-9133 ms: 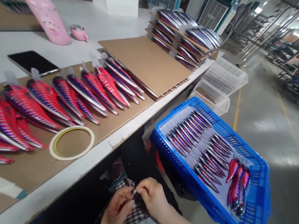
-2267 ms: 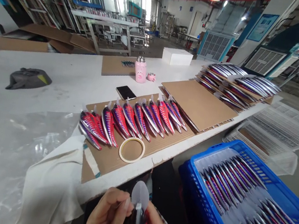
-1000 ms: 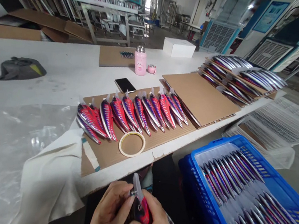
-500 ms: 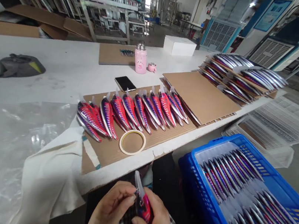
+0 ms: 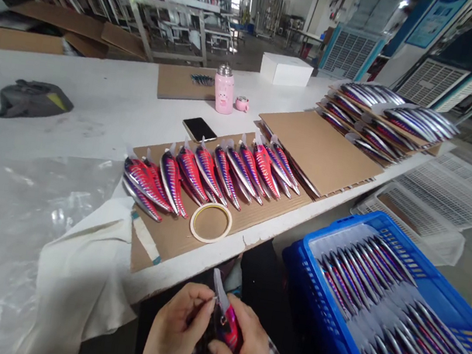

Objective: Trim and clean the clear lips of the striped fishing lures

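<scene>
Low in the view, my right hand (image 5: pixel 243 352) is wrapped round a red and purple fishing lure (image 5: pixel 226 323) with a clear plastic lip that points up. My left hand (image 5: pixel 177 334) pinches at the lure's front end, just below the lip. Both hands are in my lap, below the white table's edge (image 5: pixel 205 261). A row of several like lures (image 5: pixel 209 176) lies on a cardboard sheet (image 5: pixel 173 241) on the table, with a ring of tape (image 5: pixel 210 222) in front of them.
A blue crate (image 5: pixel 306 270) of several lures stands at my right. Stacked cardboard with more lures (image 5: pixel 382 116), a bare cardboard sheet (image 5: pixel 317 153), a phone (image 5: pixel 199 129), a pink bottle (image 5: pixel 224 89), a white box (image 5: pixel 286 70) and clear plastic film (image 5: pixel 2 225) are on the table.
My head has turned from the crate toward the table. The lure stays in both hands; over the last second it has turned from lip-on to side-on, and my hands barely moved.
</scene>
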Demonstrator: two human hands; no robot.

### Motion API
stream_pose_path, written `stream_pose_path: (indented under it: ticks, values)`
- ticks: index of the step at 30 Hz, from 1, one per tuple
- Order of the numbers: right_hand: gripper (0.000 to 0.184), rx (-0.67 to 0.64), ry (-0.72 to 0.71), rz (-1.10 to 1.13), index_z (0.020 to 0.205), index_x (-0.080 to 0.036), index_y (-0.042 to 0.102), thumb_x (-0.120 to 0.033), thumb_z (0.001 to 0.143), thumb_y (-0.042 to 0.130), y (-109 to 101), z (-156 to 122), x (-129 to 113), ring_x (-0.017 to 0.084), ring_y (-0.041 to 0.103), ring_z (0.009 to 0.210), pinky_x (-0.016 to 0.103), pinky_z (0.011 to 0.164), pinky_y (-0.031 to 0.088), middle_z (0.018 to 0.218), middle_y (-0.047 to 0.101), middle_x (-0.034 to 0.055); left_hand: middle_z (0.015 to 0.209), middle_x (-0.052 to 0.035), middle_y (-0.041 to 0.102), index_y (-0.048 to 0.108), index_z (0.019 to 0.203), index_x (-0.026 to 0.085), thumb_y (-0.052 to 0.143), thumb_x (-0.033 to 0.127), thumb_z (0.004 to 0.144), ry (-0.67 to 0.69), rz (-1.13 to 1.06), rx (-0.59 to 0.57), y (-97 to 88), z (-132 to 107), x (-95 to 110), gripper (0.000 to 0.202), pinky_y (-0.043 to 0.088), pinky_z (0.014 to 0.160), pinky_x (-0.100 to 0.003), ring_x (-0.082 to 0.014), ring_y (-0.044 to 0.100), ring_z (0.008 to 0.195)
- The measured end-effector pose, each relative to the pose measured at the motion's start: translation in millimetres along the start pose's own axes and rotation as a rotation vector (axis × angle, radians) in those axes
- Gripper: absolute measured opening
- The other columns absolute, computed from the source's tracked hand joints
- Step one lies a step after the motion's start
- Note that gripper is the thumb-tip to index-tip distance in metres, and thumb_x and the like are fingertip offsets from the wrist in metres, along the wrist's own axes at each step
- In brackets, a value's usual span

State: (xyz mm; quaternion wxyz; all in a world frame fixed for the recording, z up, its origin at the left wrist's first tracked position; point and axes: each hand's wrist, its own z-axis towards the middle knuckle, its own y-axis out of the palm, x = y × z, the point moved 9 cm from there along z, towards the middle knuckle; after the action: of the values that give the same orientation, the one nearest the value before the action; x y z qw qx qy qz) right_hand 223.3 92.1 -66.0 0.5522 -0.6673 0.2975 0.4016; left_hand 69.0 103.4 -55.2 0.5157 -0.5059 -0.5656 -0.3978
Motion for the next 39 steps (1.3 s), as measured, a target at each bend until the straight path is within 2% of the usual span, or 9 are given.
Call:
stream_pose_path:
  ticks: [4, 9, 13, 17, 21, 25, 31, 35, 39]
  values:
    - [0.069, -0.009, 0.009, -0.025, 0.125, -0.012, 0.06, -0.007, 0.056, 0.066, 0.1, 0.8, -3.9, 0.036, 0.062, 0.111, 0.053, 0.097, 0.049, 0.12, 0.068, 0.0171, 0.069, 0.0031, 0.067, 0.063, 0.08, 0.021, 0.067, 0.026, 0.078, 0.02, 0.046, 0.005, -0.5, -0.9, 5.6, 0.006, 0.052, 0.063, -0.018, -0.0125, 0.064, 0.064]
    - [0.069, -0.02, 0.017, 0.012, 0.124, -0.014, 0.062, -0.005, 0.055, 0.067, -3.9, 2.1, -10.7, 0.035, 0.063, 0.109, 0.051, 0.097, 0.05, 0.118, 0.069, 0.0155, 0.066, 0.0026, 0.065, 0.064, 0.076, 0.021, 0.069, 0.026, 0.075, -0.018, 0.042, 0.006, 0.9, 0.6, 5.6, 0.008, 0.05, 0.059, -0.02, -0.0133, 0.062, 0.061]
    - [0.068, -0.045, 0.013, 0.06, 0.123, -0.018, 0.063, -0.006, 0.056, 0.069, -5.4, 3.5, -14.7, 0.032, 0.064, 0.108, 0.047, 0.097, 0.049, 0.118, 0.07, 0.0121, 0.073, 0.002, 0.064, 0.066, 0.078, 0.023, 0.066, 0.023, 0.078, 0.137, 0.11, -0.005, -0.5, 2.5, 21.8, 0.0, 0.051, 0.062, -0.021, -0.0142, 0.062, 0.066]
    - [0.068, -0.029, 0.004, 0.035, 0.123, -0.019, 0.063, -0.01, 0.057, 0.071, -5.3, 3.4, -10.7, 0.032, 0.064, 0.11, 0.046, 0.097, 0.049, 0.119, 0.07, 0.0116, 0.075, 0.0007, 0.062, 0.068, 0.078, 0.024, 0.063, 0.022, 0.081, 0.27, 0.302, -0.053, 1.8, 0.0, 39.7, 0.006, 0.05, 0.063, -0.022, -0.015, 0.061, 0.066]
    - [0.069, -0.024, -0.016, 0.017, 0.123, -0.018, 0.063, -0.01, 0.056, 0.072, -2.3, 2.4, -6.3, 0.033, 0.064, 0.109, 0.047, 0.096, 0.051, 0.118, 0.069, 0.0131, 0.066, 0.0015, 0.056, 0.062, 0.075, 0.022, 0.055, 0.029, 0.087, 0.123, 0.351, -0.15, 8.5, -1.1, 32.9, 0.016, 0.046, 0.057, -0.022, -0.0148, 0.056, 0.06]
    - [0.071, -0.029, -0.044, -0.042, 0.125, -0.017, 0.061, -0.011, 0.056, 0.074, -2.1, 2.0, -6.5, 0.036, 0.065, 0.106, 0.052, 0.096, 0.05, 0.117, 0.07, 0.0138, 0.064, 0.0029, 0.053, 0.057, 0.072, 0.021, 0.051, 0.032, 0.087, -0.032, 0.266, -0.159, 8.7, -1.8, 20.8, 0.019, 0.042, 0.053, -0.021, -0.014, 0.051, 0.058]
    - [0.065, -0.061, -0.147, -0.101, 0.125, -0.024, 0.062, -0.015, 0.063, 0.077, -10.4, 5.8, -20.0, 0.029, 0.067, 0.102, 0.042, 0.093, 0.053, 0.116, 0.071, 0.0088, 0.061, 0.0044, 0.046, 0.053, 0.067, 0.021, 0.055, 0.03, 0.083, -0.066, 0.142, -0.154, 6.8, 0.5, 20.1, 0.019, 0.04, 0.056, -0.021, -0.0129, 0.044, 0.057]
    - [0.063, -0.12, -0.16, -0.112, 0.126, -0.023, 0.062, -0.019, 0.065, 0.079, -11.4, 7.6, -23.2, 0.029, 0.066, 0.103, 0.041, 0.093, 0.052, 0.117, 0.071, 0.0097, 0.059, 0.0051, 0.045, 0.055, 0.067, 0.02, 0.06, 0.032, 0.079, -0.093, 0.021, -0.119, 7.1, -1.4, 27.8, 0.018, 0.038, 0.056, -0.021, -0.0125, 0.043, 0.057]
    - [0.066, -0.123, -0.132, -0.069, 0.126, -0.023, 0.061, -0.015, 0.063, 0.079, -12.2, 7.3, -21.9, 0.03, 0.066, 0.104, 0.043, 0.095, 0.051, 0.118, 0.07, 0.01, 0.06, 0.0051, 0.047, 0.059, 0.073, 0.021, 0.061, 0.036, 0.083, -0.089, -0.085, -0.105, 11.0, -6.8, 36.5, 0.018, 0.037, 0.054, -0.02, -0.0116, 0.041, 0.056]
